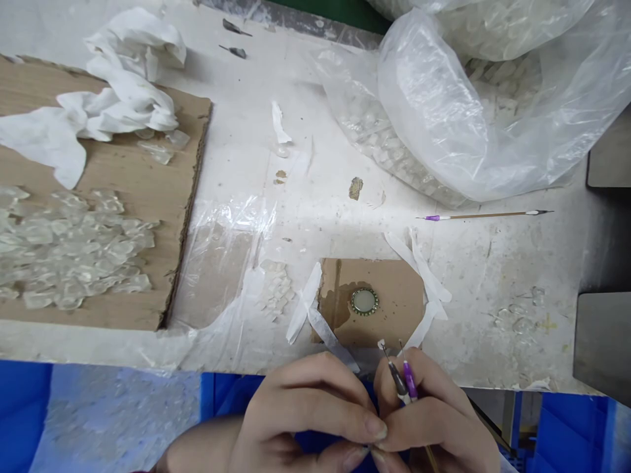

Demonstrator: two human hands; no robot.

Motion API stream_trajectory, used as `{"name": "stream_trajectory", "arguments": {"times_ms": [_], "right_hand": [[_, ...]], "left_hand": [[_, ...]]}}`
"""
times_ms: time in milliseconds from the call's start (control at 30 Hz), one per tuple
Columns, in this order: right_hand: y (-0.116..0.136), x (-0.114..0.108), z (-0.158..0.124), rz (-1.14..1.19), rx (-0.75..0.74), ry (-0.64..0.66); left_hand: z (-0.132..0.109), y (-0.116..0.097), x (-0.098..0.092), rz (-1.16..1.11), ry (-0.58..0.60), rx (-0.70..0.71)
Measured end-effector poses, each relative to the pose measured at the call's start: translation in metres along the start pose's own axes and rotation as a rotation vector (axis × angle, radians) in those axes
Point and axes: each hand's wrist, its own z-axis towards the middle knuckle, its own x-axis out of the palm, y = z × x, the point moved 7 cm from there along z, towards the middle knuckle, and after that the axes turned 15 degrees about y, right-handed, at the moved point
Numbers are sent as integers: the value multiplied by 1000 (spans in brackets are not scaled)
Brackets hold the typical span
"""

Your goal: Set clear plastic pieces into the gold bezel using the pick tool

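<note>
My right hand [438,414] is closed around two thin needle-tipped sticks, one with a dark collar [397,379] and one with a purple collar [409,379]. A small white bit [381,344] sits at the dark one's tip. Beside it, my left hand [310,417] pinches thumb and finger together, meeting the right fingertips below the table edge. Whatever lies in that pinch is too small and hidden to name. Just beyond both hands, an oval piece [365,301] with a pale centre and a dark, dotted rim rests on a small cardboard piece [394,282].
White tape strips [304,305] flank the small cardboard. A larger cardboard sheet [113,171] at left carries clear pieces [73,243] and crumpled white cloth [123,98]. Clear plastic bags [434,112] of pieces fill the upper right. Another double-ended stick [488,215] lies below them. Metal blocks [601,341] stand at right.
</note>
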Motion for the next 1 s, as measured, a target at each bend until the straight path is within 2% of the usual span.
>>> {"name": "stream_trajectory", "arguments": {"times_ms": [133,333,600,800,1000], "right_hand": [[3,-5,0,-30,19,-34],[1,-5,-3,-63,84,125],[-2,-1,1,66,12,-66],[-6,2,0,82,47,-16],[-12,7,-4,141,43,-46]], "left_hand": [[1,-1,1,3,-2,12],[4,-1,1,-1,8,49],[1,-5,-1,-5,63,27],[-1,-3,-2,-12,42,23],[-3,-5,0,27,63,43]]}}
